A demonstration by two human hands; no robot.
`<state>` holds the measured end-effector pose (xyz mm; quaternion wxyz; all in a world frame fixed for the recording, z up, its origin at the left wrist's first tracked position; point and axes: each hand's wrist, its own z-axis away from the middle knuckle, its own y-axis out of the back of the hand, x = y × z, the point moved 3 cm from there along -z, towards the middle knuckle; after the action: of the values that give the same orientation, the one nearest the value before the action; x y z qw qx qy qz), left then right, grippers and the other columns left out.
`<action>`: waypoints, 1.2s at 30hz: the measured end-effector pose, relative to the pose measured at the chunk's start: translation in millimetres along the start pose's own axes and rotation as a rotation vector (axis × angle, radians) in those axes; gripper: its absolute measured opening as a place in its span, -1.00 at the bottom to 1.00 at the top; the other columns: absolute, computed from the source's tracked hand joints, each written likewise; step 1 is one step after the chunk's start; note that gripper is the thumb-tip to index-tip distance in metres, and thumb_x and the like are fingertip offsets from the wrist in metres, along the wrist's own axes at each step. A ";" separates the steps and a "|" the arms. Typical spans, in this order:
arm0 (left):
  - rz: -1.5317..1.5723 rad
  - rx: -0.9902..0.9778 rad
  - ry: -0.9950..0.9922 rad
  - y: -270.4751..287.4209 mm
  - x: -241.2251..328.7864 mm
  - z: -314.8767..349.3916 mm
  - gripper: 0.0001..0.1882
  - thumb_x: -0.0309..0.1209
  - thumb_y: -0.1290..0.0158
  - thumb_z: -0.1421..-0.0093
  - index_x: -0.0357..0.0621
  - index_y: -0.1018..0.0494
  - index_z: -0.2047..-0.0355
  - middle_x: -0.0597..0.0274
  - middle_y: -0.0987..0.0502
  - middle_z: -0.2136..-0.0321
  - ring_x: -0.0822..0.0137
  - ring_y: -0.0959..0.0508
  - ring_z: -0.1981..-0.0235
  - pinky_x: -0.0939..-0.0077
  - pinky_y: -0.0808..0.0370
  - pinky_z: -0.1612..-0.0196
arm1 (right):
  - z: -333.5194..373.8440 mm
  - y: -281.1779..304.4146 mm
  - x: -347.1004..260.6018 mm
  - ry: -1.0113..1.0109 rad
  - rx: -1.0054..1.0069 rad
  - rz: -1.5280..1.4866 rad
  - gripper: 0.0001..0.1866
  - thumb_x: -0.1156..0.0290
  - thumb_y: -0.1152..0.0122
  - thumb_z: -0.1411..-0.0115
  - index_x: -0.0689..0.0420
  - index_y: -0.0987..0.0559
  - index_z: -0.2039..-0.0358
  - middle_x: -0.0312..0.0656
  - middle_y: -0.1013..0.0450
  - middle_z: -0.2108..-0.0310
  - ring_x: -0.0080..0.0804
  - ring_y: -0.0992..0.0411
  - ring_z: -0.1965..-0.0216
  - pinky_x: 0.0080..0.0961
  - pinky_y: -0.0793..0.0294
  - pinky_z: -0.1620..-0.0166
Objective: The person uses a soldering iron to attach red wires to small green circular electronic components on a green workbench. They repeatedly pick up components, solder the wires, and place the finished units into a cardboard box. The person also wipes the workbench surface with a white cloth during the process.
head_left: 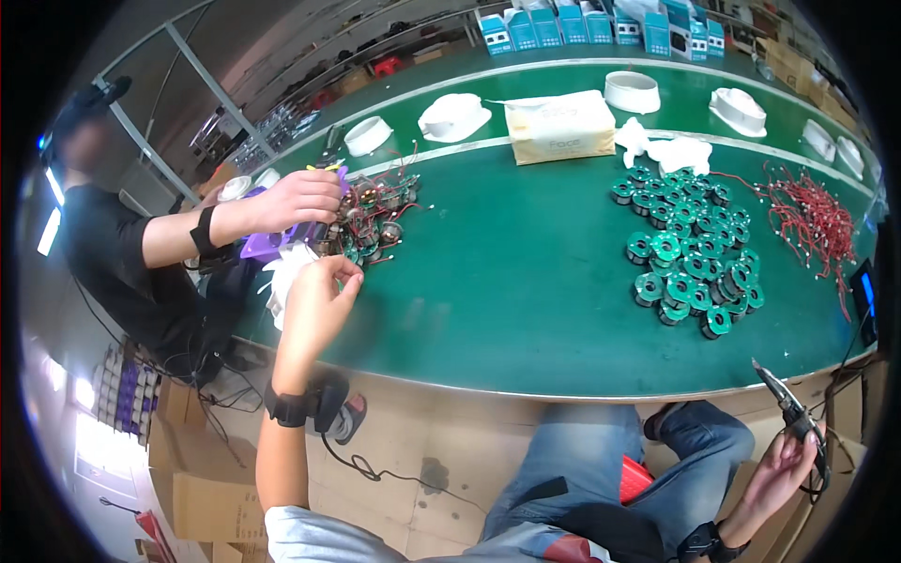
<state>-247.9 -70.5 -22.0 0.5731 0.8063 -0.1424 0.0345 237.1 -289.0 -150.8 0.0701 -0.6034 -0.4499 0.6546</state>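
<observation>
My left hand (pixel 322 298) is over the left end of the green table, its fingers curled in a pinch. Whatever is between them is too small to make out. White crumpled material (pixel 282 280) lies beside that hand, and a pile of wired round parts (pixel 375 211) is just beyond it. My right hand (pixel 786 466) grips a soldering iron (pixel 793 408) with a black handle, past the table's near right edge, tip pointing up and left. Several green-topped coils (pixel 699 249) lie in a cluster on the right. Farther right is a tangle of red wires (pixel 812 225).
A co-worker's hand (pixel 298 199) reaches over the wired parts beside a purple holder (pixel 272 242). A tissue pack (pixel 560 127) and white ring-shaped housings (pixel 632 92) stand along the back. Blue boxes (pixel 561 28) line the far shelf. Cardboard boxes (pixel 221 507) sit lower left.
</observation>
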 end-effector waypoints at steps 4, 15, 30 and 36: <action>-0.053 -0.006 -0.044 -20.1 -11.3 -8.4 -0.89 -0.56 -0.10 0.08 -0.26 -0.50 0.47 0.08 -0.51 0.56 0.14 -0.52 0.50 0.33 -0.43 0.40 | 2.9 -0.7 4.4 0.019 0.020 0.050 -0.70 0.44 0.13 -0.25 0.31 -0.23 0.04 -0.38 -0.08 0.64 -0.77 -0.03 0.63 -0.82 -0.04 0.64; -0.358 0.174 -0.189 -40.8 1.0 -47.0 -0.63 -0.52 -0.19 0.15 -0.26 -0.30 0.32 -0.04 -0.48 0.47 -0.02 -0.51 0.41 0.20 -0.44 0.38 | 9.5 -11.2 5.9 0.015 0.004 0.027 -0.81 0.46 0.12 -0.24 0.24 -0.24 0.16 -0.40 -0.05 0.64 -0.78 -0.02 0.63 -0.82 -0.03 0.64; 0.072 0.297 -0.020 3.9 -40.1 -81.7 -0.81 -0.42 -0.02 -0.13 -0.32 -0.51 0.47 0.33 -0.44 0.70 0.61 -0.36 0.64 0.67 -0.23 0.60 | 7.8 -8.5 4.8 0.004 -0.011 0.010 -0.83 0.46 0.12 -0.24 0.21 -0.23 0.17 -0.39 -0.09 0.62 -0.78 -0.04 0.63 -0.81 -0.03 0.64; 0.248 0.372 -0.252 25.3 13.0 -97.9 -0.79 -0.37 -0.01 -0.15 -0.28 -0.54 0.38 0.21 -0.53 0.56 0.51 -0.47 0.52 0.63 -0.35 0.45 | 5.1 -4.3 6.9 0.000 0.013 -0.002 -0.90 0.47 0.10 -0.23 0.14 -0.22 0.29 -0.38 -0.11 0.55 -0.79 -0.02 0.64 -0.82 0.00 0.68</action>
<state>-231.8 10.8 37.4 0.3843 0.8720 -0.3018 0.0296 228.9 -284.6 -153.6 0.0746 -0.6025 -0.4461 0.6576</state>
